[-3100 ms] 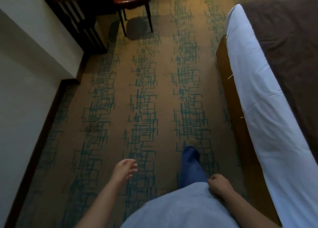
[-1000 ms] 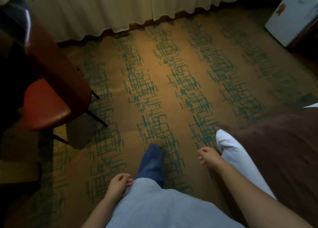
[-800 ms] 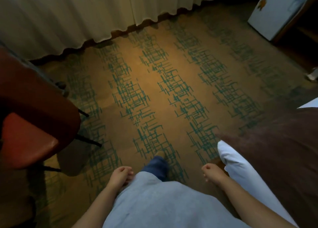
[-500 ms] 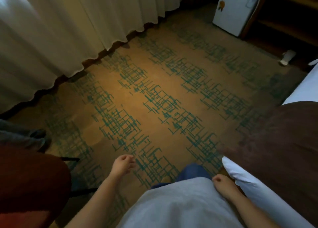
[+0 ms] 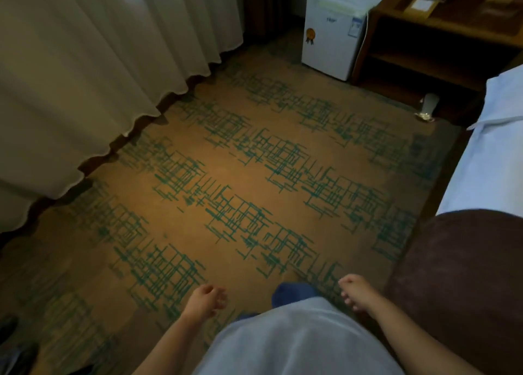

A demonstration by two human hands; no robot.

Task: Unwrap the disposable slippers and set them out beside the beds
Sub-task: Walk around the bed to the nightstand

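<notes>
No slippers show in the head view. My left hand [image 5: 204, 301] hangs low at bottom centre, fingers loosely curled and apart, holding nothing. My right hand [image 5: 356, 291] hangs to its right, loosely curled and also empty, close to the foot corner of the bed [image 5: 481, 173]. The bed has a white sheet and a dark brown runner [image 5: 464, 275] across its end. Patterned brown and teal carpet [image 5: 240, 182] fills the middle.
Cream curtains [image 5: 93, 63] hang along the left. A small white fridge [image 5: 335, 32] stands at the far wall beside a dark wooden shelf unit [image 5: 433, 35]. A small pale object [image 5: 428, 105] lies on the floor by the unit. Open carpet lies ahead.
The view has swung right along the bed's foot end: the red chair left the frame, and the fridge and wooden unit came into view. Both hands stay empty at my sides.
</notes>
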